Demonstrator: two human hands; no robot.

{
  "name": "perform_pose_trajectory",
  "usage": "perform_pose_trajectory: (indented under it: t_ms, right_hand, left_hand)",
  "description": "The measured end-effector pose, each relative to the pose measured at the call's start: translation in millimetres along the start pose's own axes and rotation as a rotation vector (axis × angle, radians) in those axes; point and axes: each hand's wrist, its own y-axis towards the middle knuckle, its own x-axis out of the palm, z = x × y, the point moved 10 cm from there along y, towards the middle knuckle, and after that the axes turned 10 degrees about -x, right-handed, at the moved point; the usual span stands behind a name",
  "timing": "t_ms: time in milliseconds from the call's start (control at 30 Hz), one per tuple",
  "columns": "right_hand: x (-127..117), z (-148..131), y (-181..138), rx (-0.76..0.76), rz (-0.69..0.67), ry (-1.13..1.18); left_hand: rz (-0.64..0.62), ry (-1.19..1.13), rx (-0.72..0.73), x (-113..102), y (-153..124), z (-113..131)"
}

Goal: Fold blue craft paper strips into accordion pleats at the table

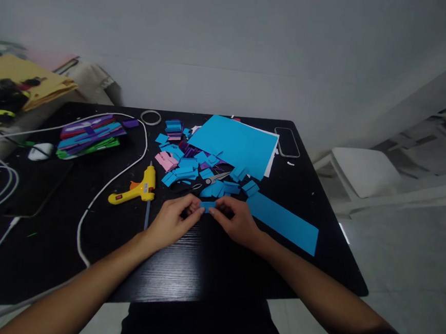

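Between my two hands is a small blue paper piece [207, 206], pinched at its left end by my left hand [176, 216] and at its right end by my right hand [238, 220]. Both hands are closed, thumbs toward me, just above the black table. Beyond them lies a heap of cut blue paper pieces [186, 170], with a few pink pieces [166, 160] at its left. Scissors [217, 178] lie partly among the pieces. A long blue paper strip [286, 222] rests beside my right hand.
A yellow hot glue gun [140, 188] lies left of my left hand, near a white cable [109, 181]. Large blue sheets [236, 140], a phone [287, 142] and a grey tape ring [150, 117] sit at the back. Bundled coloured paper [90, 135] is at left; a white stool [364, 170] stands right.
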Motion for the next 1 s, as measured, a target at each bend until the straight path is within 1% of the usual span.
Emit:
perform_pose_trajectory:
  t_ms: [300, 500, 667, 767, 1000]
  right_hand:
    - [-1, 0, 0, -0.033, 0.01, -0.025]
    - [0, 0, 1, -0.009, 0.002, -0.013]
    - [-1, -1, 0, -0.02, -0.002, -0.02]
    - [0, 1, 0, -0.008, -0.014, -0.01]
    - [-1, 4, 1, 0.005, 0.019, 0.006]
  left_hand:
    - [-0.006, -0.003, 0.027, 1, 0, 1]
    - [-0.022, 0.008, 0.034, 1, 1, 3]
    - [-0.014, 0.001, 0.032, 1, 0, 2]
    - [-0.002, -0.022, 0.005, 1, 0, -1]
    - [-0.006, -0.15, -0.096, 2, 4, -16]
